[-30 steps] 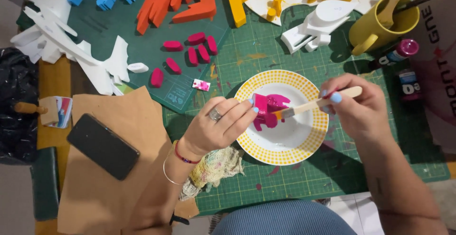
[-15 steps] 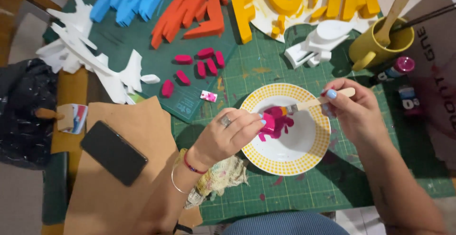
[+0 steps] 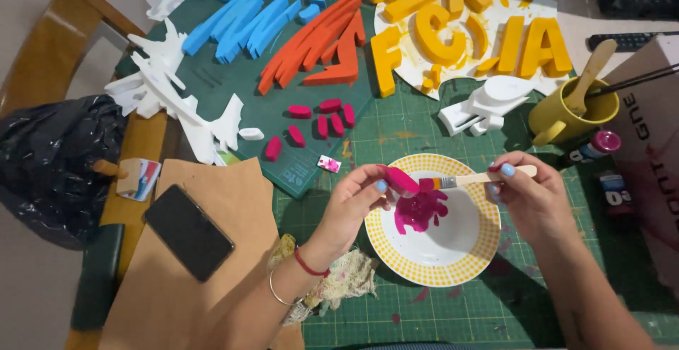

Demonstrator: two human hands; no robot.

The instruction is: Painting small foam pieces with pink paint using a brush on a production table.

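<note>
Your left hand (image 3: 353,205) pinches a small magenta-painted foam piece (image 3: 400,179) between thumb and fingertips, holding it up over the near-left rim of the white bowl-like plate with a yellow dotted border (image 3: 453,258). Your right hand (image 3: 530,194) is closed around the pale wooden handle of a flat paintbrush (image 3: 467,179), whose magenta-loaded bristles touch the right end of the foam piece. A smear of magenta paint (image 3: 419,210) sits in the upper-left part of the plate, just below the piece.

The plate rests on a green gridded cutting mat (image 3: 537,300). A crumpled, paint-stained rag (image 3: 339,276) lies beside your left wrist. Farther up the table, a group of small magenta foam pieces (image 3: 320,121) lies on a darker green mat, well apart from your hands. Beyond them lie orange foam shapes (image 3: 318,42), blue foam shapes (image 3: 244,10) and yellow foam letters (image 3: 460,24). A yellow mug (image 3: 562,116) holding a wooden stick stands up-right of the plate, with a small paint bottle with a magenta cap (image 3: 598,145) just beside it. A black phone (image 3: 188,231) lies on brown cardboard (image 3: 177,300) to your left.
</note>
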